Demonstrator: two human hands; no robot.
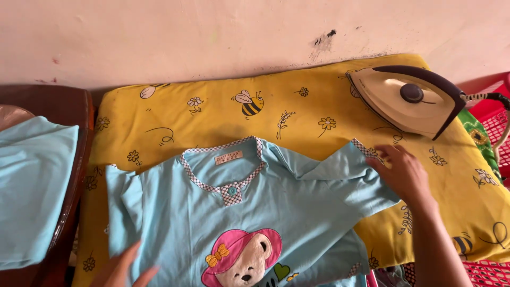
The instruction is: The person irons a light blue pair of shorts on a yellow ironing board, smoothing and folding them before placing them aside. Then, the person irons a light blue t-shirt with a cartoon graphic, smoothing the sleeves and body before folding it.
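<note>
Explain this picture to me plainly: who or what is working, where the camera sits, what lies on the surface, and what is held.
No machine here: a person works with two bare hands, filmed by one camera on their head, looking down. A light blue shirt with a bear print lies flat on a yellow padded cover patterned with bees and flowers. The right hand rests on the shirt's sleeve edge; whether it pinches the cloth is unclear. The left hand touches the shirt's lower edge, fingers spread. A cream iron lies at the cover's far right corner, unheld. More blue cloth lies on the left.
</note>
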